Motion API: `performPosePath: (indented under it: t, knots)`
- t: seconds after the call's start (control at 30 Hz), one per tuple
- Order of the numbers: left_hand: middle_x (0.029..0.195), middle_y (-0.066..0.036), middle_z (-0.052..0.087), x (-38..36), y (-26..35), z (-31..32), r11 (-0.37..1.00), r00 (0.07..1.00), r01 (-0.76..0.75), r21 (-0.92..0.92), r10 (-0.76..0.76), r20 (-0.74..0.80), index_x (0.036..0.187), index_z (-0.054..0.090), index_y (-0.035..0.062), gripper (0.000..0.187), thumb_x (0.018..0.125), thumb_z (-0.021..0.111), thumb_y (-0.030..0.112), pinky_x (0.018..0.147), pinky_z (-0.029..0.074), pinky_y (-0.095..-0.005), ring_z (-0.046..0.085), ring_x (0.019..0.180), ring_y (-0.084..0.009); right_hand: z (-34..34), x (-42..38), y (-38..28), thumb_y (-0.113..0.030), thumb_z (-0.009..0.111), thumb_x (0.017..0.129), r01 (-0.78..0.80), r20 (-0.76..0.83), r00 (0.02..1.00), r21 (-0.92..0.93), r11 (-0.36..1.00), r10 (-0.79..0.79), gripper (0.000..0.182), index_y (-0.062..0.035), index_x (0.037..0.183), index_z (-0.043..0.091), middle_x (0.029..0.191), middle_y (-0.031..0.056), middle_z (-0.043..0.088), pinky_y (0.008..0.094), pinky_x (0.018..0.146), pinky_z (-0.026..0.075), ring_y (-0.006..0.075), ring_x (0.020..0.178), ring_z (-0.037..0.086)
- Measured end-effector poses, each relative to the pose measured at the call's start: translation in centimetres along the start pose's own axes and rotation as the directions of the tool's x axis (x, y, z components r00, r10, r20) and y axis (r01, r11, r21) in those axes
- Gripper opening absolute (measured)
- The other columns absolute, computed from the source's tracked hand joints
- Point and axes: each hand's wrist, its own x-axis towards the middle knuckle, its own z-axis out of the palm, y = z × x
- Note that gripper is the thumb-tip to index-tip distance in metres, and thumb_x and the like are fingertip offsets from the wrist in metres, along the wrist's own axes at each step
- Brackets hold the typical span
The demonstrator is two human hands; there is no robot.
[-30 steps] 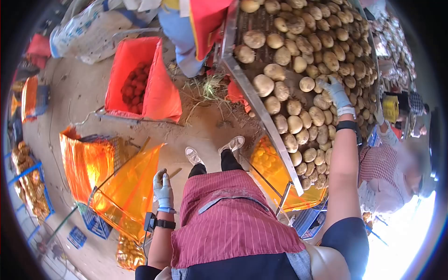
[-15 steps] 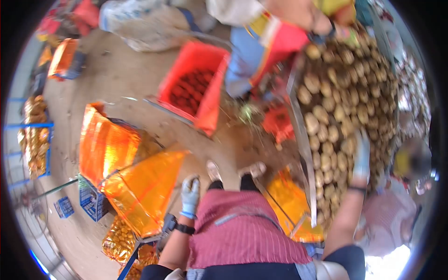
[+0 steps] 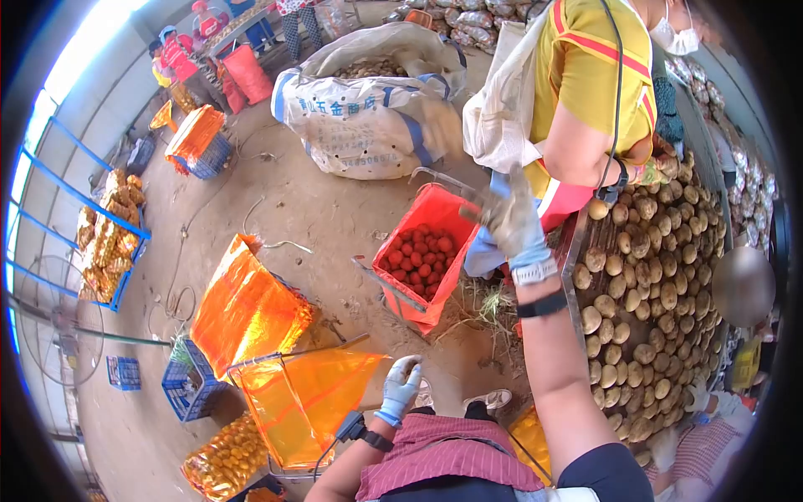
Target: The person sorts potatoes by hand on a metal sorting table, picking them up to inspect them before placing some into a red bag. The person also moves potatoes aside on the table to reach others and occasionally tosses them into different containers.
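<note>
My right hand [image 3: 512, 219], in a dirty light-blue glove, reaches forward past the edge of the sorting table [image 3: 575, 251]. It is blurred by motion, but its fingers look spread. Below and to its left is a crate lined with a red bag [image 3: 439, 311], holding round red-looking produce [image 3: 422, 255]. A smeared brown shape [image 3: 443, 125] shows against the big white sack [image 3: 360, 125]. My left hand [image 3: 401, 389], also gloved, hangs near my waist with curled fingers; whatever it holds, if anything, is hidden. Potato-like brown produce [image 3: 652, 276] covers the table on my right.
Across the table, a person in a yellow shirt [image 3: 585, 92] leans over the produce. Orange bags on frames [image 3: 309, 402] stand on my left, beside a blue crate [image 3: 188, 389] and a filled net bag [image 3: 222, 456]. Other people [image 3: 180, 58] are at the back.
My right hand has left the produce on the table and swung forward and left, beside the red-lined crate. My view has turned right and tilted up. My left hand stays low.
</note>
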Motion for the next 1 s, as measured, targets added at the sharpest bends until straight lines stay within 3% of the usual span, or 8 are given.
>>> performPosePath:
  t: [0.13, 0.3, 0.43, 0.57, 0.67, 0.73, 0.87, 1.0]
  knots:
    - [0.111, -0.014, 0.066, 4.2, 2.5, -0.3, 0.850, 0.904, -0.374, 0.370, 0.423, -0.058, 0.109, 0.065, 0.0023, 0.024, 0.086, 0.065, 0.009, 0.096, 0.046, -0.0392, 0.061, 0.104, -0.0304, -6.8, -2.4, 5.0, -0.036, 0.051, 0.099, -0.070, -0.021, 0.998, -0.312, 0.947, 0.067, 0.035, -0.0068, 0.117, 0.059, 0.108, 0.0098, 0.065, 0.0355, 0.071, 0.057, 0.0238, 0.092, 0.067]
    - [0.110, -0.013, 0.066, 13.4, 3.3, -1.1, 0.663, 0.704, -0.537, 0.521, 0.693, -0.156, 0.111, 0.065, 0.0033, 0.022, 0.089, 0.062, 0.007, 0.096, 0.045, -0.0418, 0.060, 0.103, -0.0316, -31.6, -13.3, 19.5, -0.038, 0.059, 0.095, -0.597, -0.653, 0.698, -0.304, 0.743, 0.294, 0.035, -0.0097, 0.114, 0.065, 0.101, 0.0061, 0.070, 0.0418, 0.075, 0.053, 0.0218, 0.088, 0.068]
    - [0.104, -0.013, 0.066, 19.0, 1.6, 1.0, 0.342, 0.600, -0.593, 0.729, 0.792, 0.116, 0.109, 0.065, -0.0002, 0.020, 0.093, 0.056, 0.007, 0.089, 0.050, -0.0390, 0.061, 0.097, -0.0238, -57.2, -19.2, 26.5, -0.045, 0.057, 0.091, -0.773, -0.895, 0.423, -0.438, 0.460, -0.141, 0.042, -0.0054, 0.099, 0.068, 0.085, 0.0086, 0.066, 0.0385, 0.065, 0.052, 0.0252, 0.074, 0.063]
    - [0.103, -0.015, 0.066, 19.9, -2.5, 0.6, 0.589, 0.538, -0.705, 0.396, 0.807, -0.243, 0.107, 0.065, -0.0056, 0.030, 0.098, 0.046, 0.017, 0.076, 0.054, -0.0344, 0.062, 0.088, -0.0242, -81.8, -23.0, 31.6, -0.046, 0.051, 0.087, -0.891, -0.834, 0.429, -0.454, -0.009, -0.347, 0.054, -0.0007, 0.110, 0.068, 0.105, 0.0241, 0.069, 0.0457, 0.085, 0.050, 0.0342, 0.098, 0.066]
    - [0.101, -0.016, 0.070, 20.2, -2.5, -1.0, 0.205, 0.253, -0.726, 0.657, 0.967, -0.023, 0.107, 0.065, -0.0069, 0.028, 0.099, 0.043, 0.008, 0.074, 0.057, -0.0333, 0.068, 0.086, -0.0230, -92.5, -22.0, 32.7, -0.042, 0.052, 0.084, -0.771, -0.814, 0.532, -0.579, 0.263, -0.234, 0.050, -0.0014, 0.111, 0.067, 0.108, 0.0240, 0.068, 0.0469, 0.087, 0.049, 0.0368, 0.103, 0.065]
    - [0.100, -0.016, 0.070, 20.9, -2.9, -3.0, -0.014, 0.124, -0.666, 0.745, 0.984, 0.129, 0.106, 0.066, -0.0058, 0.028, 0.100, 0.043, 0.010, 0.072, 0.057, -0.0328, 0.070, 0.084, -0.0242, -81.2, -19.0, 26.1, -0.033, 0.051, 0.084, -0.803, -0.802, 0.522, -0.577, 0.149, -0.292, 0.044, -0.0039, 0.114, 0.066, 0.110, 0.0241, 0.067, 0.0493, 0.085, 0.050, 0.0421, 0.106, 0.063]
    - [0.103, -0.015, 0.070, 21.2, -2.9, -1.7, -0.040, -0.061, -0.547, 0.836, 0.998, 0.008, 0.112, 0.066, -0.0004, 0.030, 0.104, 0.041, 0.016, 0.075, 0.056, -0.0269, 0.070, 0.085, -0.0219, -104.4, -16.9, 32.4, -0.029, 0.063, 0.078, -0.618, -0.458, 0.762, -0.724, -0.306, -0.458, 0.051, -0.0108, 0.125, 0.058, 0.121, 0.0251, 0.062, 0.0485, 0.093, 0.048, 0.0424, 0.114, 0.058]
    - [0.102, -0.013, 0.064, 21.2, -0.6, -2.5, -0.005, 0.012, -0.889, 0.458, 0.999, 0.033, 0.101, 0.063, -0.0011, 0.036, 0.102, 0.047, 0.031, 0.082, 0.051, -0.0373, 0.061, 0.087, -0.0213, -88.2, -12.6, 27.5, -0.033, 0.064, 0.083, -0.780, -0.789, 0.539, -0.336, -0.528, -0.294, 0.044, -0.0129, 0.122, 0.060, 0.118, 0.0240, 0.064, 0.0448, 0.092, 0.051, 0.0389, 0.112, 0.061]
